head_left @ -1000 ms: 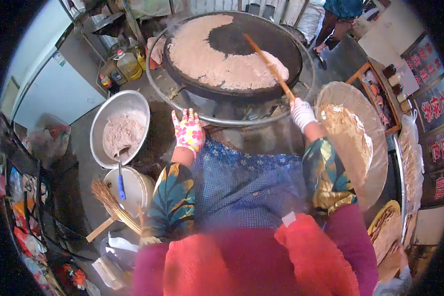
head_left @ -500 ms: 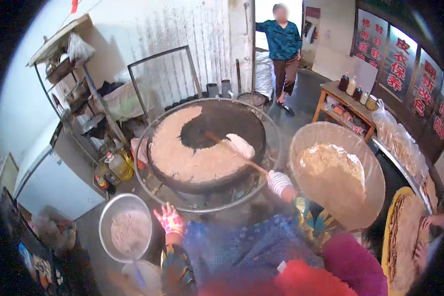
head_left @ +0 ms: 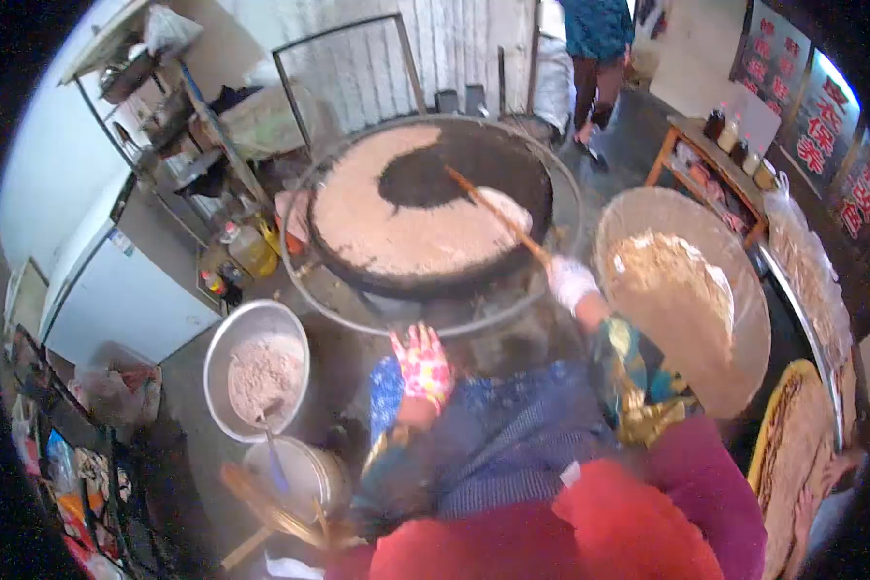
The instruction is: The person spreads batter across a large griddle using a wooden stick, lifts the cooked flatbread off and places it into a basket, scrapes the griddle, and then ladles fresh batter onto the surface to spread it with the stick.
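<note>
My right hand, in a white glove, grips a long wooden stick that slants away over a large round griddle. A pale pinkish batter layer covers the griddle's left and front in a curved band, leaving dark surface at the centre and back. A whiter lump of batter sits on the right side, partly crossed by the stick. In front of the metal ring round the griddle, my left hand wears a pink-patterned glove. Its fingers are spread and hold nothing.
A metal bowl with pinkish mixture stands left, above a bucket. Right of the griddle is a lined basin with flour-like crumbs. Another person's hand touches stacked flatbreads. A person stands at the back.
The view has tilted down, so the griddle appears higher. My left hand has moved right, away from the bowl. The stick's tip has shifted slightly toward the griddle's back.
</note>
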Demonstrator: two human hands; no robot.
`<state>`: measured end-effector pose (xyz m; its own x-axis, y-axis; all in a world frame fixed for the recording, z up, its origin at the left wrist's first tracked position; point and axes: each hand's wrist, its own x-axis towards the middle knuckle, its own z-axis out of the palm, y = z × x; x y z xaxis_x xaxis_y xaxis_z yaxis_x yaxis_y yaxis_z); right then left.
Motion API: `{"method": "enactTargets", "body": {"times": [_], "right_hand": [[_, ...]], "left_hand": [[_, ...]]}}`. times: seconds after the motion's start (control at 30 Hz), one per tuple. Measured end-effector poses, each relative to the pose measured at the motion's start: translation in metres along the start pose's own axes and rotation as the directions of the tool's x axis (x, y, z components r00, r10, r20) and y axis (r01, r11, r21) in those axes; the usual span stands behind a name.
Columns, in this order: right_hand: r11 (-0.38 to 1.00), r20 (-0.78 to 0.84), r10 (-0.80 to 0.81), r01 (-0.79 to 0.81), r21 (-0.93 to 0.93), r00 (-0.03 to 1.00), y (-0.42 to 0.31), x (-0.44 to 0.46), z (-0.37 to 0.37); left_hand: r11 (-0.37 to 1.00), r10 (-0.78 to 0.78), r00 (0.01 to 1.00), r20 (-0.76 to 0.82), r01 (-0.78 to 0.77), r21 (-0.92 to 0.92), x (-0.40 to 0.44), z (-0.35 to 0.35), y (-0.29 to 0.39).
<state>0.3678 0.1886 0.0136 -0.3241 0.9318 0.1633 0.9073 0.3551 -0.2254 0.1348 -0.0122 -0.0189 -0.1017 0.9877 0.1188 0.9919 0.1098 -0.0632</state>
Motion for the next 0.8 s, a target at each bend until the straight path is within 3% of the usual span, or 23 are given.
{"method": "enactTargets", "body": {"times": [0.03, 0.1, 0.17, 0.23, 0.3, 0.37, 0.4, 0.43, 0.47, 0.5, 0.6, 0.7, 0.8], "right_hand": [[1.000, 0.033, -0.008, 0.009, -0.023, 0.999, -0.005, -0.005, -0.004], [0.987, 0.241, -0.077, 0.108, -0.121, 0.968, -0.008, -0.010, -0.001], [0.994, 0.136, 0.059, -0.047, -0.094, 0.989, 0.023, 0.004, 0.024], [0.995, 0.027, 0.080, -0.078, -0.058, 0.996, 0.021, 0.015, 0.023], [0.998, 0.023, 0.067, -0.066, -0.019, 0.997, -0.005, 0.007, 0.005], [0.999, 0.090, -0.044, 0.042, 0.022, 0.995, -0.035, -0.017, -0.012], [0.994, 0.167, -0.094, 0.103, -0.044, 0.981, -0.043, -0.025, -0.004], [0.968, 0.243, -0.237, 0.250, -0.025, 0.941, -0.044, -0.037, -0.002], [0.975, 0.265, -0.186, 0.210, -0.068, 0.946, -0.037, -0.036, 0.005], [0.980, 0.278, -0.135, 0.170, -0.105, 0.951, -0.030, -0.028, 0.016], [0.992, 0.159, 0.125, -0.122, -0.025, 0.979, 0.008, 0.009, 0.013], [0.998, 0.106, 0.060, -0.057, -0.034, 0.993, 0.006, 0.014, 0.015], [0.996, 0.201, 0.040, -0.021, -0.092, 0.979, 0.004, 0.004, 0.016]], "left_hand": [[1.000, -0.015, 0.999, -0.034, 0.014, -0.005, 0.003, 0.024, -0.006], [0.999, -0.048, 0.998, 0.046, 0.047, 0.026, 0.002, 0.020, -0.008], [0.994, -0.060, 0.997, 0.049, 0.055, 0.092, 0.002, 0.019, -0.014], [0.994, -0.080, 0.995, 0.060, 0.076, 0.079, 0.002, 0.018, -0.023], [0.994, -0.095, 0.993, 0.066, 0.091, 0.065, -0.001, 0.012, -0.030], [0.993, -0.116, 0.991, 0.068, 0.114, 0.032, 0.000, 0.013, -0.032], [0.989, -0.146, 0.988, 0.051, 0.144, 0.038, 0.003, 0.018, -0.034], [0.984, -0.173, 0.984, 0.041, 0.172, 0.043, 0.003, 0.024, -0.036], [0.986, -0.132, 0.987, -0.091, 0.140, 0.090, 0.002, 0.036, -0.042], [0.983, -0.170, 0.985, 0.009, 0.169, 0.075, 0.002, 0.015, -0.040], [0.980, -0.179, 0.983, 0.027, 0.175, 0.098, 0.000, 0.015, -0.049], [0.983, -0.174, 0.984, 0.030, 0.172, 0.058, 0.005, 0.015, -0.058], [0.976, -0.184, 0.980, -0.078, 0.192, 0.105, 0.009, 0.034, -0.071]]}}
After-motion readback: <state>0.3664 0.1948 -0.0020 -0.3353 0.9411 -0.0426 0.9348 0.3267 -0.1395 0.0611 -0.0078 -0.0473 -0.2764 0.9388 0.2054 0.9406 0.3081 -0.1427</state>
